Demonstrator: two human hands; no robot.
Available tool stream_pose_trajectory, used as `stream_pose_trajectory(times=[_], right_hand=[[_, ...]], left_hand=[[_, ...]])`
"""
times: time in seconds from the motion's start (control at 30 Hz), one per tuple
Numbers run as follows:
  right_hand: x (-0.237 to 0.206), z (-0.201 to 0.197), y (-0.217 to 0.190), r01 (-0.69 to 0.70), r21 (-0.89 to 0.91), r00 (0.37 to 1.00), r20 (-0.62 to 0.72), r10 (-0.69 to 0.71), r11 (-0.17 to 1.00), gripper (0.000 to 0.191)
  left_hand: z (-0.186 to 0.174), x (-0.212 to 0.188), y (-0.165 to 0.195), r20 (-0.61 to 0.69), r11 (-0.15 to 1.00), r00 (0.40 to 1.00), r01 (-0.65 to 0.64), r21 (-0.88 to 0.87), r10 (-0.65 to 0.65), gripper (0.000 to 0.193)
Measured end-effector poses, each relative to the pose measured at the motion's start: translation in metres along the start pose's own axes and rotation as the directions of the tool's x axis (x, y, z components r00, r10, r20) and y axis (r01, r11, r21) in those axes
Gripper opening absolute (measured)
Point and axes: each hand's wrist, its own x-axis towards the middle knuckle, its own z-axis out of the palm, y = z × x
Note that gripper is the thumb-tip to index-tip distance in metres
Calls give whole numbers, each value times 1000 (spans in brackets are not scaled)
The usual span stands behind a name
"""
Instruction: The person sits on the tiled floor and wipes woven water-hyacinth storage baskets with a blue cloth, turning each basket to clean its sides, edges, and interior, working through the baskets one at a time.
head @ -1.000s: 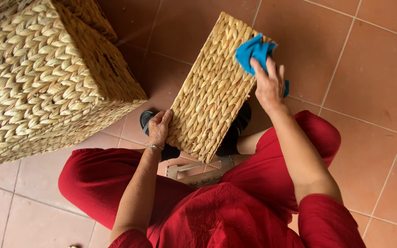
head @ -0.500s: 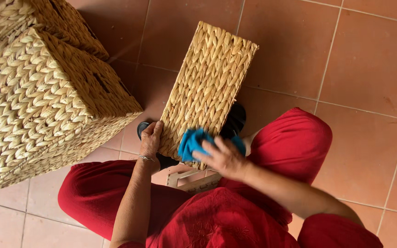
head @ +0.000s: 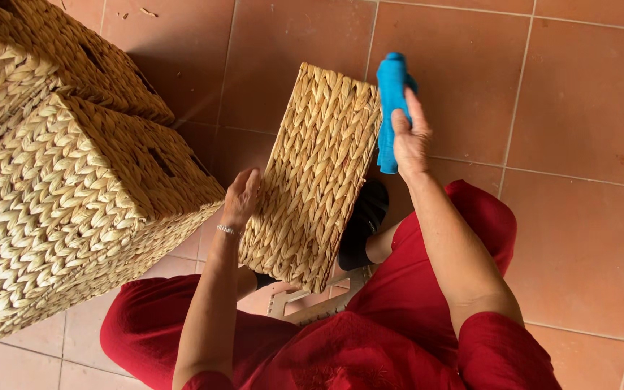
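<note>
A rectangular woven straw basket (head: pixel 317 170) stands tilted in front of my knees, its braided side facing up. My left hand (head: pixel 242 196) grips its left edge near the lower end, a thin bracelet on the wrist. My right hand (head: pixel 410 137) presses a folded blue cloth (head: pixel 390 101) against the basket's upper right edge. I sit on a low wooden stool (head: pixel 312 307) in red clothes with black shoes (head: pixel 361 224) under the basket.
Two larger woven baskets (head: pixel 59 188) are stacked at the left, close to my left arm. The floor is terracotta tile (head: pixel 579 108) with pale grout lines. A few straw scraps (head: pixel 146 12) lie at the top.
My right hand has carried the blue cloth from the basket's lower end, near my lap, back up to its upper right edge. The left hand keeps its hold on the left edge.
</note>
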Motion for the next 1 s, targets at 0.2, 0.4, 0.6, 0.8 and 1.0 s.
stream_pose_trajectory(times=[0.2, 0.4, 0.6, 0.8, 1.0], right_hand=[[16, -17, 5, -293, 201, 939, -124, 321, 935, 49], [22, -15, -4, -432, 265, 892, -14, 451, 862, 48], [3, -36, -76, -222, 281, 975, 82, 207, 934, 57], [-54, -51, -134, 143, 68, 973, 172, -153, 987, 57], [-85, -46, -142, 305, -214, 925, 298, -236, 928, 45]], left_hand=[[40, 73, 48, 49, 987, 985, 163, 10, -163, 62], [61, 59, 68, -163, 964, 986, 68, 258, -26, 61], [38, 16, 61, -263, 993, 964, -7, -115, -24, 59], [27, -14, 46, -116, 819, 981, -191, -540, 152, 53], [-1, -33, 48, 111, 867, 993, 18, -498, 43, 65]])
